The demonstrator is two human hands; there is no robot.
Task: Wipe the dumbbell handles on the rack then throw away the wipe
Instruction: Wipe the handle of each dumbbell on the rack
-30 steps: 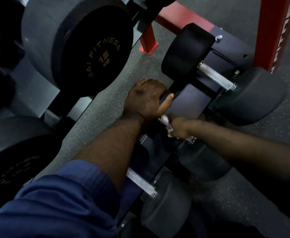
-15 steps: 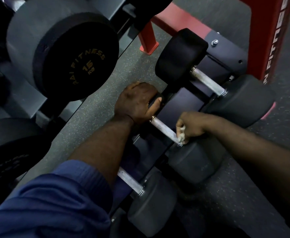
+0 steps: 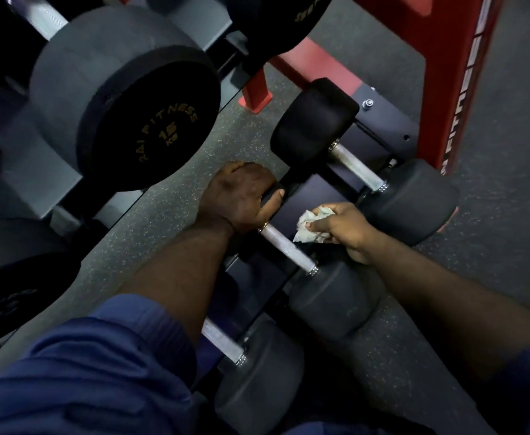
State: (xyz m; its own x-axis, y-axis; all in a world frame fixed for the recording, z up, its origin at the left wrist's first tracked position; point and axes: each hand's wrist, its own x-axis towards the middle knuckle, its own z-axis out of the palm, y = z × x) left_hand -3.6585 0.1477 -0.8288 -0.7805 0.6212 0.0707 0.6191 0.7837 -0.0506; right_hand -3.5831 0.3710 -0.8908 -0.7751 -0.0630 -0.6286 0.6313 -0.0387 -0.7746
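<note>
The right hand [image 3: 345, 229] has come off the near end of the middle dumbbell handle [image 3: 284, 246] and now hovers just beside it, on the side of the rack's red end post [image 3: 445, 58]. Its thumb and fingers pinch the crumpled wipe [image 3: 312, 226], whose lower corner hangs close to the bare handle. The left hand [image 3: 241, 196] grips that dumbbell's far head, fingers curled over it. On the rack [image 3: 392, 127] the end dumbbell [image 3: 411, 199] and the nearest dumbbell [image 3: 257, 387] lie either side
</note>
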